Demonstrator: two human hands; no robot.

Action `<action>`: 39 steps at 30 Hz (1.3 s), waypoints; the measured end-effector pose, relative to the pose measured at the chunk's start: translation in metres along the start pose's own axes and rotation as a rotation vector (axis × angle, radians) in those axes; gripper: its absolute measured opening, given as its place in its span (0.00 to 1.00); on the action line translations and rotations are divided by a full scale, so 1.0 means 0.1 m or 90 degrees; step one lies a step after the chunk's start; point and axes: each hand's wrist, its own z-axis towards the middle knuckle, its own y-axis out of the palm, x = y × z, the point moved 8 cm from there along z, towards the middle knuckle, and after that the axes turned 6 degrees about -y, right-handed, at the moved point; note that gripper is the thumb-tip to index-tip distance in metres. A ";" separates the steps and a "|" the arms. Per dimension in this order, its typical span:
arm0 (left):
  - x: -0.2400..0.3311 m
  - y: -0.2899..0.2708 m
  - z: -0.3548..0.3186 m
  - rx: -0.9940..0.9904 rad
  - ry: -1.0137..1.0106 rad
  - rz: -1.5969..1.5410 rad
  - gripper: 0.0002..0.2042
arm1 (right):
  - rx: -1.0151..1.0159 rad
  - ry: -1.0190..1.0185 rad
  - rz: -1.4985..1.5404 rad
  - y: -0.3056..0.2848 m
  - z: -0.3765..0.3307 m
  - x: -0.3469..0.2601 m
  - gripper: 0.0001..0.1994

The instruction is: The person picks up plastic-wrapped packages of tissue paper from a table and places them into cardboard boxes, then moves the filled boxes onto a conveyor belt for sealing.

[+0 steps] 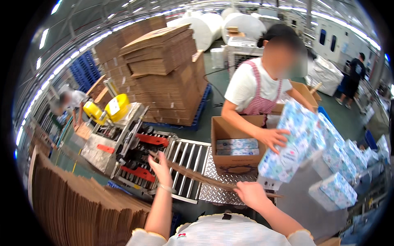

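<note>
A flattened cardboard carton (197,176), seen nearly edge-on, spans the space between my hands. My left hand (161,169) is at its left end, fingers fairly straight against the board. My right hand (251,193) is closed round the edge near its right end. Just beyond the board stands an open cardboard box (236,162) with blue-and-white packs (237,146) inside. A co-worker (256,90) in a checked apron leans over from the far side, hands on a large blue floral pack (283,141) beside that box.
A roller conveyor (186,162) leads left to a taping machine with yellow reels (117,107). Flat cartons (90,205) are stacked at lower left, more on a blue pallet (197,115) behind. More floral packs (338,190) lie on the metal table (303,213) at right.
</note>
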 end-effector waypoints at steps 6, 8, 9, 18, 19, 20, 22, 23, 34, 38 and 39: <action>-0.35 0.33 -0.76 -0.155 -0.118 0.015 0.52 | -0.349 0.128 0.214 0.42 -0.10 0.20 0.31; -0.56 0.26 -0.81 -0.177 -0.086 -0.009 0.51 | -0.351 0.157 0.182 0.64 -0.22 0.54 0.32; -0.60 0.15 -0.84 -0.194 -0.100 -0.049 0.50 | -0.303 0.153 0.069 0.38 -0.07 0.45 0.31; 0.60 -0.09 -1.29 -0.725 -0.243 -0.098 0.53 | -0.083 0.245 0.065 -0.43 -0.44 0.74 0.13; 0.72 0.01 -1.33 -0.838 -0.198 -0.110 0.52 | -0.054 0.326 0.095 -0.65 -0.50 0.99 0.14; 0.83 0.10 -1.45 -0.950 -0.149 -0.123 0.51 | -0.058 0.472 0.154 -0.60 -0.70 1.43 0.14; 0.78 0.36 -1.87 -1.146 -0.149 -0.005 0.51 | -0.089 0.483 0.013 -0.64 -0.73 1.78 0.17; 0.71 0.44 -2.08 -1.169 -0.174 -0.023 0.51 | -0.126 0.517 0.087 -0.58 -0.70 1.66 0.23; 0.32 1.68 -3.15 -0.918 0.519 0.772 0.42 | -0.350 -0.199 0.115 0.26 -0.35 1.04 0.22; 0.04 1.50 -3.37 -1.141 0.369 0.639 0.38 | 0.110 -0.114 -0.137 -0.75 0.33 1.73 0.17; 0.17 1.13 -3.39 -1.258 0.119 0.591 0.37 | -0.088 -0.066 -0.065 -0.56 0.44 1.60 0.17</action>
